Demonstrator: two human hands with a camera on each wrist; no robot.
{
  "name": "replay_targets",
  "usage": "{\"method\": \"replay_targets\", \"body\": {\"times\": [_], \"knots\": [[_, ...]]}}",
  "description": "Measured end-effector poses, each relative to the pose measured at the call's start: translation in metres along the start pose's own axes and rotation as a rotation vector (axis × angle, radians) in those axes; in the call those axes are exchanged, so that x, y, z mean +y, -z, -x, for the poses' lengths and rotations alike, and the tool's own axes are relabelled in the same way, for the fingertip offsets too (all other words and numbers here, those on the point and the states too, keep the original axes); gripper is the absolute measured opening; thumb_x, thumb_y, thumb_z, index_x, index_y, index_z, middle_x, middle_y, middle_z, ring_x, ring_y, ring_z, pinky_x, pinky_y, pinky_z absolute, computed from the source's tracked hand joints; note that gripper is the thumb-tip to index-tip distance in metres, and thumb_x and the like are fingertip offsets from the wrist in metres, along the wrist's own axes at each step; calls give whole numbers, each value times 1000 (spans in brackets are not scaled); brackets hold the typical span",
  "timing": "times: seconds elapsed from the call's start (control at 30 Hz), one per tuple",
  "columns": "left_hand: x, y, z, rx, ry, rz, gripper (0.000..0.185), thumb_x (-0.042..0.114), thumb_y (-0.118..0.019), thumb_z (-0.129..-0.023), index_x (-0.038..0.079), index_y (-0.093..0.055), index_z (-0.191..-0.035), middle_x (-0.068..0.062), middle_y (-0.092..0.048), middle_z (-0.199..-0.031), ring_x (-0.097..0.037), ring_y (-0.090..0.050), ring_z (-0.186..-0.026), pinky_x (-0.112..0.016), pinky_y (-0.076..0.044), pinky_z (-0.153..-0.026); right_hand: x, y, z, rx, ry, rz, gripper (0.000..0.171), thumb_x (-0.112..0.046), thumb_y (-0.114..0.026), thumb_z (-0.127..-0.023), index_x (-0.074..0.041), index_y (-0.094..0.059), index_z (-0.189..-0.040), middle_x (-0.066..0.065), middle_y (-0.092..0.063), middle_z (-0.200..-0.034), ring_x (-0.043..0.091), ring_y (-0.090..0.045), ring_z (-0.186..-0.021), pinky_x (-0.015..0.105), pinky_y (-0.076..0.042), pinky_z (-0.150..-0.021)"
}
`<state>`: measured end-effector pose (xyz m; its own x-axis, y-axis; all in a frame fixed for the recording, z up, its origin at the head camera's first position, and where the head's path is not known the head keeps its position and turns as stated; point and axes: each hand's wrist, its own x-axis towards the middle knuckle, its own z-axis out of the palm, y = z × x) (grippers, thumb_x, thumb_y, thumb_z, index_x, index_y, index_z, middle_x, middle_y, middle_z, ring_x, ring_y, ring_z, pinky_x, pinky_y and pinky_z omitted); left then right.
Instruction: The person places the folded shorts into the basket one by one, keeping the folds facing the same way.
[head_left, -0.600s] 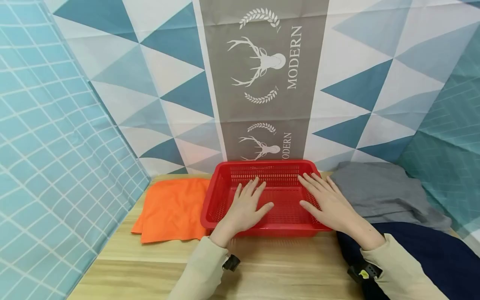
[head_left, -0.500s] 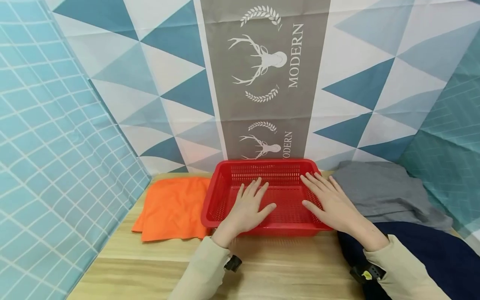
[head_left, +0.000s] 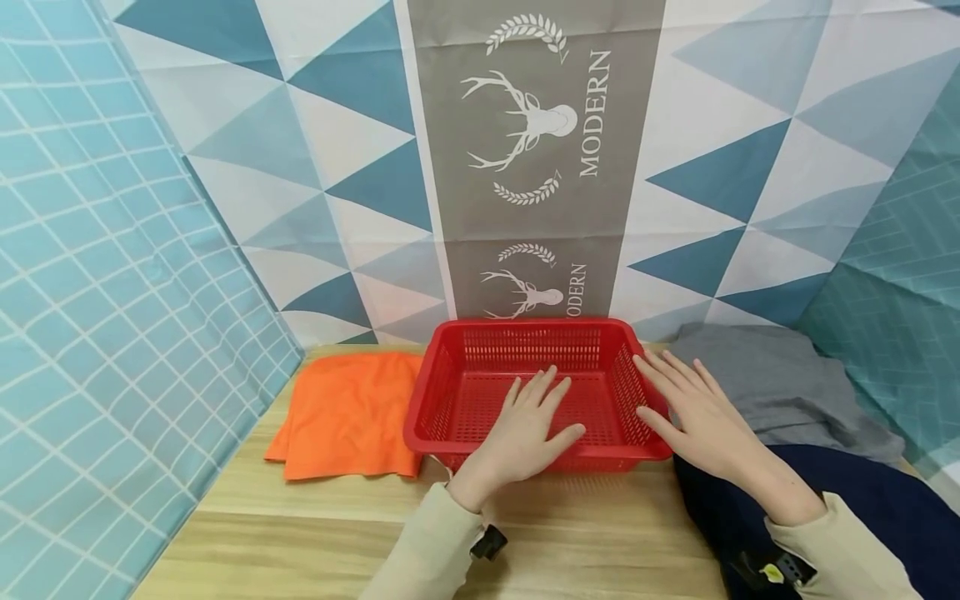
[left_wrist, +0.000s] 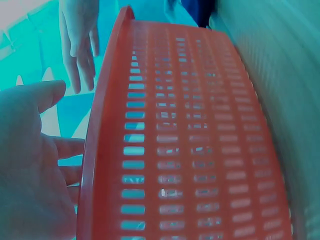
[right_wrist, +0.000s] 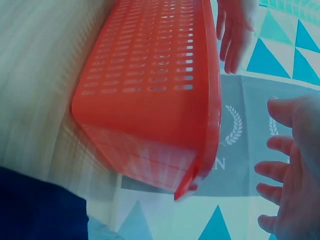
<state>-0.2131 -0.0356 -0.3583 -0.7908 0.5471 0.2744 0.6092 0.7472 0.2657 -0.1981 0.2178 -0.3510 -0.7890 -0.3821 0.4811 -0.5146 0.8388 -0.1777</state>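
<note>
A red plastic basket (head_left: pixel 540 452) with slotted walls stands on the wooden table against the back wall, and its inside shows bare. My left hand (head_left: pixel 522 433) hovers over the basket's front rim, palm down with fingers spread, holding nothing. In the left wrist view its thumb (left_wrist: pixel 50 95) sits just beside the rim. My right hand (head_left: pixel 705 417) is over the basket's right end, fingers extended and nothing held. From the right wrist, its fingers (right_wrist: pixel 272 170) appear apart from the basket wall (right_wrist: pixel 140 115).
Left of the basket lies a folded orange cloth (head_left: pixel 348 417). To the right are a grey cloth (head_left: pixel 772 383) and a navy cloth (head_left: pixel 847 492), partly under the right forearm. Patterned sheets (head_left: pixel 367 167) hang behind and at both sides of the wooden table (head_left: pixel 300 533).
Both hands have shifted to the right and slightly toward the body. My right hand has moved from above the basket's inside to its right rim. Basket and cloths stay in place.
</note>
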Motion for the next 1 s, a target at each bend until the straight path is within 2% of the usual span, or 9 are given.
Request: {"method": "replay_targets", "body": {"times": [0.23,0.5,0.77,1.0], "knots": [[13,-9,2,-16,-10,-43,65,54,-41,-90,17,-29,-143,-3,-21,-151,-21,-17,-138,-46,-11,-112,4,3,16,-19,-33,-20,68,-32,-60,-86,-13,-29,-143,15,-30,-145,32,-21,-135,44,2,-112],[25,-10,5,-11,-53,-108,66,53,-42,-90,15,-31,-142,-3,-24,-149,-22,-23,-137,-46,-15,-111,4,9,32,-59,-70,-67,67,-32,-57,-88,-14,-26,-144,15,-27,-147,33,-18,-136,48,1,-112],[36,-19,7,-22,-91,-125,64,52,-41,-91,15,-31,-142,-2,-26,-149,-20,-23,-137,-44,-18,-111,8,12,45,-46,-81,-60,67,-33,-57,-89,-16,-24,-145,12,-27,-147,32,-17,-137,48,2,-112],[46,-30,7,-24,-128,-163,59,48,-40,-93,16,-33,-141,-2,-27,-148,-19,-24,-136,-43,-18,-111,15,15,58,-50,-105,-60,69,-30,-58,-88,-16,-22,-146,14,-25,-148,33,-16,-137,46,8,-111]]}}
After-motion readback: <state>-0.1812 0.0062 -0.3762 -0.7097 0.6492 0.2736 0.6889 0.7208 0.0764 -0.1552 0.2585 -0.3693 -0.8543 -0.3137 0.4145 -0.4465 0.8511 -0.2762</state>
